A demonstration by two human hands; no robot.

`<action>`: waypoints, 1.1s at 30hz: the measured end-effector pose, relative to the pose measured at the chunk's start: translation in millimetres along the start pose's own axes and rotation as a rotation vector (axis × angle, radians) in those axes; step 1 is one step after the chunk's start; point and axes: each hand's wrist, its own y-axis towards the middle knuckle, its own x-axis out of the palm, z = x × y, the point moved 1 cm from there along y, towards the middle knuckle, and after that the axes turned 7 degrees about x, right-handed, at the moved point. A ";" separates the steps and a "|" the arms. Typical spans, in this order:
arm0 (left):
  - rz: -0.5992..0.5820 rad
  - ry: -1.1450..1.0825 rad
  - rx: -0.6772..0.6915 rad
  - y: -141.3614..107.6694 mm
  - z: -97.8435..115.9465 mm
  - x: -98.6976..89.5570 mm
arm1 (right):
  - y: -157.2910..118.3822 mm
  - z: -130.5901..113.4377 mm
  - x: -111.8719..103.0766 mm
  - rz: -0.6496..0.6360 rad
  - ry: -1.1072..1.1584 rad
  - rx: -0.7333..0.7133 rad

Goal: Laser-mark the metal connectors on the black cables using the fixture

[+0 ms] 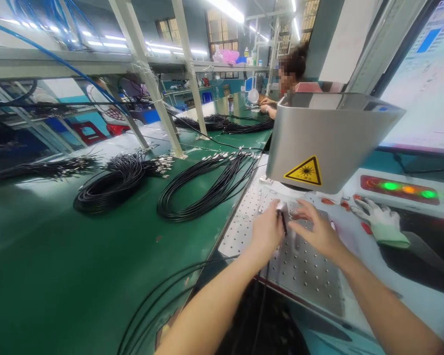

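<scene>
Many cables (107, 190), green bench (77, 261), rm lts (227, 10), L hand (266, 229) holding pc (282, 216), R hand (318, 231) wide

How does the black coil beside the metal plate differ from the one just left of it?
The right coil lies in a wide, open loop; the left coil is bunched tighter. The right coil's silvery ends spread along its far side, while the left coil's cluster towards its right. Both are black cable.
</scene>
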 end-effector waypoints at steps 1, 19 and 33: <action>0.054 -0.076 -0.083 1.1 -10.0 1.3 | -1.5 2.9 2.3 -0.032 -0.048 -0.017; -0.238 0.366 0.204 -18.6 -80.9 6.3 | -32.4 28.0 36.8 -0.094 -0.382 -0.239; -0.330 0.450 0.341 -8.0 -75.8 7.6 | -25.4 51.1 28.8 -0.022 -0.403 -0.213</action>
